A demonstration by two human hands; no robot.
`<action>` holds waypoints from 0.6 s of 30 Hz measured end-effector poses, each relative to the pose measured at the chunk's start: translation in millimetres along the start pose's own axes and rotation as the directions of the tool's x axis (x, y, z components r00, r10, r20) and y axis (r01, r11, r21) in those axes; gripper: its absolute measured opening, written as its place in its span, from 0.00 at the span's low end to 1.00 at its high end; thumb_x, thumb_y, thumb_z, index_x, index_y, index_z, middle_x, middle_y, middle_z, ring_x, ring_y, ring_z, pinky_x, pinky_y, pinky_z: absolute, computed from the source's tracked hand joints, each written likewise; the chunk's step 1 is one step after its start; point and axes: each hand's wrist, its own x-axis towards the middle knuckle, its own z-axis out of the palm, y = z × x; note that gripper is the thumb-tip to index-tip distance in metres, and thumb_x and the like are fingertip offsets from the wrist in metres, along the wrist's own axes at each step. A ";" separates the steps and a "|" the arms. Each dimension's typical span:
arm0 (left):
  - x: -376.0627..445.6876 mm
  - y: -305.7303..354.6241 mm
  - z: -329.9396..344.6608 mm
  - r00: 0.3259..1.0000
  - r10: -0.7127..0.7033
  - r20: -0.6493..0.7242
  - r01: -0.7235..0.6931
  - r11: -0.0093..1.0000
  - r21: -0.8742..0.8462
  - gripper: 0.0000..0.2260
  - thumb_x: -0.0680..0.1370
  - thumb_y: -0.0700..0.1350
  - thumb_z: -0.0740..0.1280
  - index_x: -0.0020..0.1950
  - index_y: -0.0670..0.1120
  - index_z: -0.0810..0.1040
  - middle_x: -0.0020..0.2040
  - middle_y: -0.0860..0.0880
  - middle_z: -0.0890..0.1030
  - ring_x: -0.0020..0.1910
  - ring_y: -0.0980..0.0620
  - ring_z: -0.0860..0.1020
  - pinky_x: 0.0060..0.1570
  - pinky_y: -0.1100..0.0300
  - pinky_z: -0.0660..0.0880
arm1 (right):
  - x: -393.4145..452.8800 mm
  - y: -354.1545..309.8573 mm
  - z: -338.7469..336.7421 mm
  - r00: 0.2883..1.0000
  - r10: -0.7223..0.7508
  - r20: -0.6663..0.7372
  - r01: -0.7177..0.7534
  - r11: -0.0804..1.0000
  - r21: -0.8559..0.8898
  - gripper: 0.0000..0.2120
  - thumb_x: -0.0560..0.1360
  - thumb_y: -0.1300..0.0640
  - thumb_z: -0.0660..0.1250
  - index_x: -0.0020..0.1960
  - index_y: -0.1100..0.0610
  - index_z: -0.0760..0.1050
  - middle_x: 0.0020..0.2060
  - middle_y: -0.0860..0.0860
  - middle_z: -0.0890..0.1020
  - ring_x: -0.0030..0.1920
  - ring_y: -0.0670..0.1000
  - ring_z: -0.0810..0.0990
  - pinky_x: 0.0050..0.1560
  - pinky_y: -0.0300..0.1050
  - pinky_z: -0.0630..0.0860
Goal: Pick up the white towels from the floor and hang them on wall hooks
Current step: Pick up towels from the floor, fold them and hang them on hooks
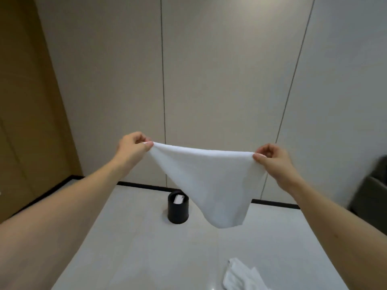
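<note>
A white towel [211, 181] hangs stretched in the air between both hands, its lower corner drooping toward the floor. My left hand [134, 148] pinches its left top corner and my right hand [274, 159] pinches its right top corner. Another white towel [240, 275] lies crumpled on the pale floor at the bottom right. No wall hook is in view on the panelled wall ahead.
A small black round bin [178, 208] with something white inside stands on the floor by the wall. A brown wooden door or panel [27, 101] fills the left. A dark grey object [372, 191] sits at the right edge. Black skirting runs along the wall base.
</note>
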 end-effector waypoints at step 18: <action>153.8 -138.2 -330.3 0.871 0.064 -0.486 -0.024 0.996 0.086 0.05 0.73 0.46 0.70 0.37 0.50 0.77 0.35 0.53 0.75 0.37 0.52 0.71 0.38 0.58 0.67 | 118.8 -161.3 472.8 0.863 -0.244 0.441 0.165 0.964 0.210 0.13 0.76 0.61 0.63 0.33 0.61 0.70 0.28 0.53 0.68 0.31 0.50 0.65 0.33 0.44 0.61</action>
